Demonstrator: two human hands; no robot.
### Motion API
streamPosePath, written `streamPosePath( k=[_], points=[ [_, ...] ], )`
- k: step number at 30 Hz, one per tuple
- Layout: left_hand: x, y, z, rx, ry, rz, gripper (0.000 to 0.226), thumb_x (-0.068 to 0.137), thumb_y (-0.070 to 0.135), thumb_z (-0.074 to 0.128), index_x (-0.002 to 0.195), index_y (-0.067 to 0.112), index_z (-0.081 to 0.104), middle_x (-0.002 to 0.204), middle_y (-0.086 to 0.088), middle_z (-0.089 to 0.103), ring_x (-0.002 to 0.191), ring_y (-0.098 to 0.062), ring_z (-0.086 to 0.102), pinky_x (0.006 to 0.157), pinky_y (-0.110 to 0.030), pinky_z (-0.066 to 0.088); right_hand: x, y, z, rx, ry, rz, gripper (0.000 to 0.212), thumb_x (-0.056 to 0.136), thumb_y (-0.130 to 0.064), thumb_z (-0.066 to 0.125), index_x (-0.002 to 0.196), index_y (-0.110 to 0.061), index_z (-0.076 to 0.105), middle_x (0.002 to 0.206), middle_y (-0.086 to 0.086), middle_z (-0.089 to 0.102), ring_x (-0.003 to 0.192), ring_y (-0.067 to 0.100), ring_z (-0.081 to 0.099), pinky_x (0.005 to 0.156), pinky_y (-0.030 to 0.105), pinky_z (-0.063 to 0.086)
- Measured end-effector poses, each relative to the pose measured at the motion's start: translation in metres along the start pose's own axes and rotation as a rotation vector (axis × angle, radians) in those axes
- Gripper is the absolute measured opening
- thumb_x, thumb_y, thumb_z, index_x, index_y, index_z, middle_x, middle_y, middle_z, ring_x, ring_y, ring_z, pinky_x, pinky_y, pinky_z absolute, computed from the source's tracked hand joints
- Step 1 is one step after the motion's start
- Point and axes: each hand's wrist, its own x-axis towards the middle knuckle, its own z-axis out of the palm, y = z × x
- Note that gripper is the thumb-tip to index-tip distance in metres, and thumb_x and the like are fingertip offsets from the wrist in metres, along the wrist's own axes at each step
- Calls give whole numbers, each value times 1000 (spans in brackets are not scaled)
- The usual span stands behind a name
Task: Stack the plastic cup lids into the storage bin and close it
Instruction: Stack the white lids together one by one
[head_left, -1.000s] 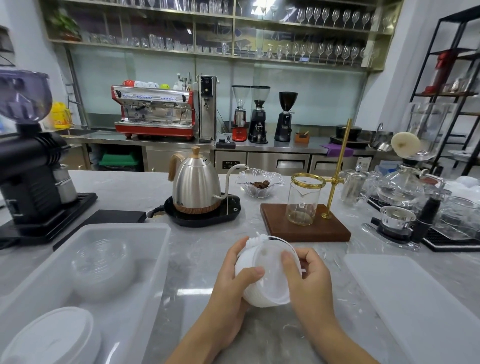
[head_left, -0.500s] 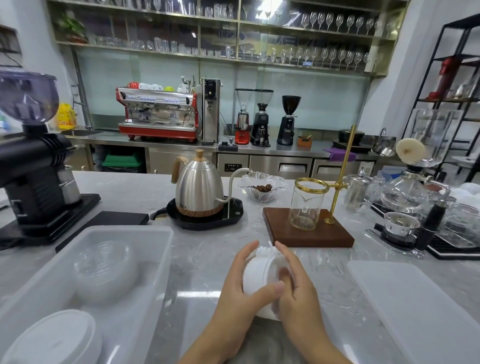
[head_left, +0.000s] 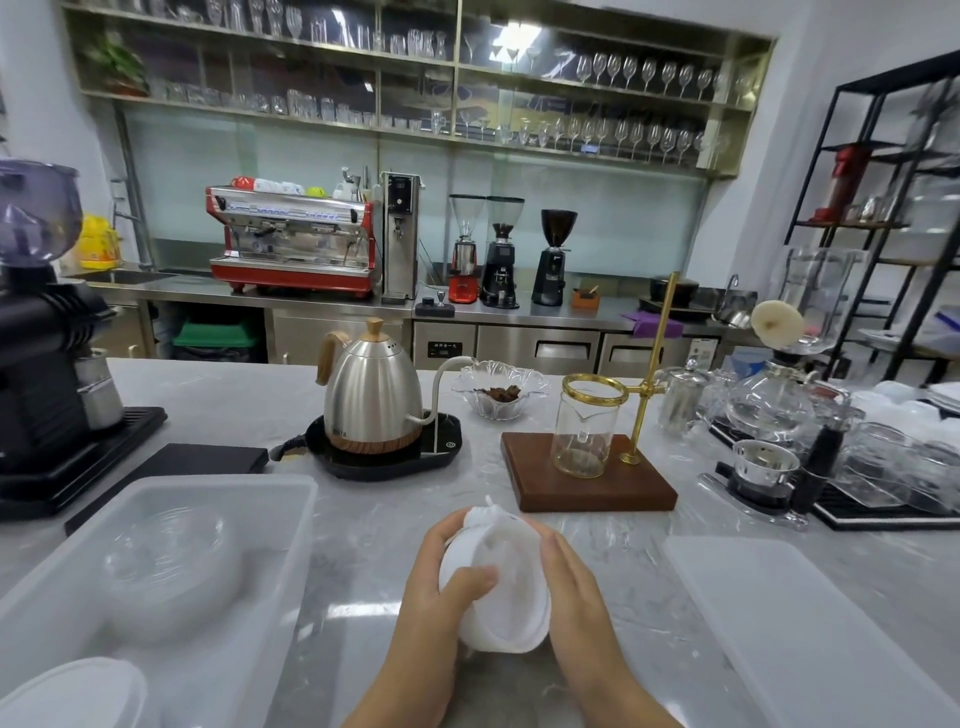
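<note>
A stack of white plastic cup lids (head_left: 501, 582), wrapped in a thin clear bag, is held sideways over the marble counter. My left hand (head_left: 434, 597) grips its left side with the thumb across the front. My right hand (head_left: 576, 597) lies along its right side, fingers fairly straight against the stack. The translucent storage bin (head_left: 291, 525) stands open at the left, holding a stack of clear dome lids (head_left: 166, 566) and a stack of white lids (head_left: 72, 696) at the near corner. The bin's flat lid (head_left: 810, 639) lies on the counter at the right.
Behind my hands stand a steel kettle (head_left: 371, 397) on its black base, a glass dish (head_left: 498, 397), and a wooden drip stand (head_left: 587, 483) with a glass jug. A black grinder (head_left: 36, 374) is at far left; glassware crowds the right.
The lid stack has turned in my hands, and the right hand has slid from gripping its front to lying along its side. The camera has shifted slightly.
</note>
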Motion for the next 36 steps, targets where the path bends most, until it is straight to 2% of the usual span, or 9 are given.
streamPosePath(
  k=[3,7,11,14,16,19,25,30,36],
  points=[
    [2,0,-2,-36,23,-6,67,48,41,79,115,34,71,123,-11,72,112,-35,69,101,-61,51,1,-2,-2,34,-21,36,41,107,-28,32,110,-40,71,114,-15,72,107,3,66,90,23,53],
    [5,-2,-1,-63,13,-33,75,46,42,81,118,25,70,122,-12,73,113,-35,69,105,-63,47,6,-1,-10,138,-38,104,36,105,-26,38,113,-27,73,114,-1,74,110,20,67,98,41,52],
    [2,1,6,-25,44,-42,73,55,48,78,122,20,69,124,-9,73,115,-30,68,106,-60,47,8,-1,-14,241,-48,119,32,102,-26,43,109,-29,74,112,3,75,105,21,70,89,36,56],
    [4,4,5,7,142,-58,27,76,44,82,96,26,80,108,-9,78,101,-27,73,89,-48,57,11,-2,-17,281,-9,93,26,89,-33,56,108,-32,74,111,2,75,101,19,71,89,37,55],
    [5,0,2,16,142,-71,28,73,49,76,90,26,81,95,-4,80,89,-22,77,74,-40,61,12,-1,-18,265,7,69,24,86,-36,59,104,-36,74,105,2,76,90,15,71,79,33,57],
    [1,2,1,37,117,-67,34,70,47,83,94,23,81,95,-6,81,88,-20,78,70,-35,63,12,2,-22,286,22,34,23,83,-38,60,101,-35,74,103,6,75,86,17,71,70,33,59],
    [5,4,-7,111,113,-28,18,90,21,77,105,14,77,80,-7,78,52,-7,65,42,-15,45,14,1,-20,280,15,-38,23,82,-37,62,102,-33,73,105,8,75,92,22,71,81,42,58],
    [6,5,-8,99,102,-23,38,79,36,79,111,16,76,97,-10,80,78,-19,75,56,-24,55,14,3,-23,270,-17,-53,24,84,-36,61,105,-31,72,106,5,75,93,19,72,75,32,60],
    [-2,9,-10,120,123,-46,57,68,50,86,112,16,72,106,-10,79,97,-27,76,77,-42,63,16,7,-22,321,-22,5,34,82,-36,62,113,-25,69,103,0,76,87,20,74,64,37,61]
  ],
)
